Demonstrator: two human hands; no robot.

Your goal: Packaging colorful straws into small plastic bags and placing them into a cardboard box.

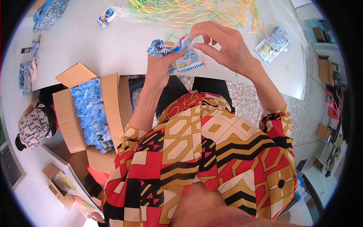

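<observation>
Over the table's near edge, my left hand [160, 68] is closed round a small plastic packet [190, 60] with blue-and-white striped edges. The packet is crumpled at its upper left, and its clear front shows printed pictures. From the right, my right hand [227, 45] meets its upper edge with forefinger and thumb in a loose pinch, the other fingers curled. A thin pink stick [205, 61] shows beside the packet's right side. Beyond my hands lies a loose heap of thin green, yellow and pink plastic sticks [189, 9], on and around clear plastic film.
Flattened packets [274, 43] lie right on the white table [94, 49]; a small printed packet [106, 17] lies far left. An open cardboard box [68, 117] full of blue packets [90, 109] stands left below the table. Another person [36, 125] is farther left.
</observation>
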